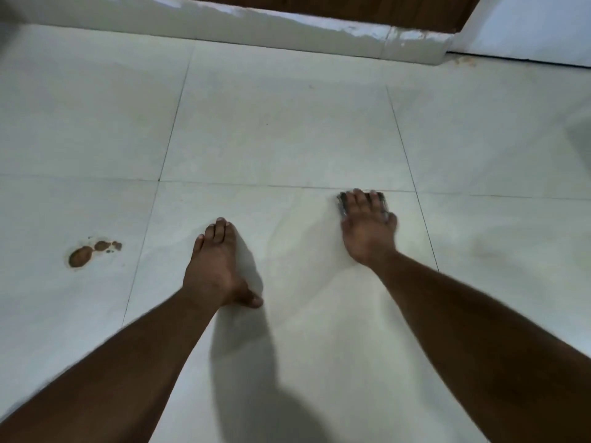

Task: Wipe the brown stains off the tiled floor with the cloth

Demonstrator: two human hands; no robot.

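Head view: left hand (pixel 213 266) is laid flat on the tiled floor (pixel 287 129), fingers straight and together, thumb splayed; nothing is held. Right hand (pixel 367 228) is pressed palm-down on a dark cloth (pixel 343 203), fingers spread straight over it; only the cloth's edges are seen past the fingertips, blurred. Cloth sits just below a grout line, well apart from the brown stains (pixel 88 253), which are seen on the tile left of the left hand. White skirting (pixel 256 30) and a brown door (pixel 319 4) are seen at top.
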